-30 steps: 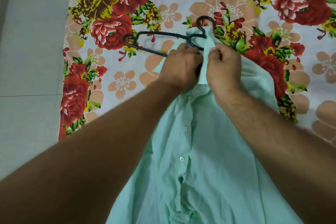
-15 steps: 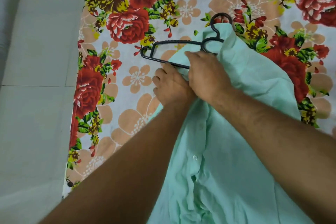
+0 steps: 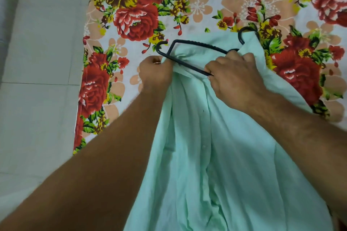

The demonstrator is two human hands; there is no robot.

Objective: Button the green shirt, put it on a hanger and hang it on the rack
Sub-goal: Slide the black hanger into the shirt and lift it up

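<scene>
The green shirt (image 3: pixel 216 146) lies on the flowery sheet (image 3: pixel 206 5) near its left edge. The left hand (image 3: pixel 155 75) pinches its shoulder; the right hand (image 3: pixel 234 77) holds the black hanger (image 3: pixel 199 45). Pull the cloth gently over the hanger's end.

The two hands, pressed together at the collar a second ago, are now apart. The left hand (image 3: pixel 156 75) sits out at the left end of the black hanger (image 3: pixel 189 53), its grip bunching the green shirt (image 3: pixel 216 146) there, where before it pinched cloth beside the other hand. The right hand (image 3: pixel 234 78) now lies over the hanger's lower bar near the neck, fingers curled down onto it. More of the hanger's left arm is covered: cloth now fills the space between its bars, which earlier framed bare floral bedsheet (image 3: pixel 135 20). The hook (image 3: pixel 242 36) now pokes out of the collar opening.
</scene>
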